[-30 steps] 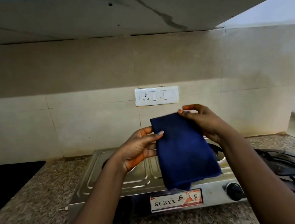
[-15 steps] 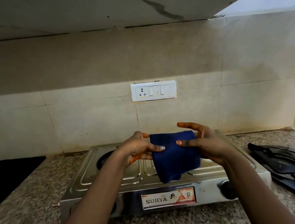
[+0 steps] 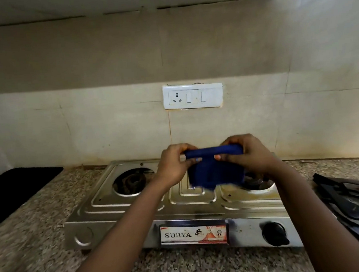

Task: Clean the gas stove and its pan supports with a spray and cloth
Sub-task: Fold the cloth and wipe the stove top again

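Flat black mat (image 3: 16,189) far left on the speckled granite counter (image 3: 32,246), well apart from the fingers. Left hand (image 3: 173,166) pinches the left top edge of the dark blue folded cloth (image 3: 215,169), thumb in front. Cloth is shorter than half a second ago, folded over again, hanging below the fingers over the stainless steel two-burner gas stove (image 3: 180,205), not touching it. Right hand (image 3: 248,155), earlier spread wide, now grips the cloth's right top edge, fingers curled. Black metal pan supports (image 3: 354,205) lie right of the stove, unmoved.
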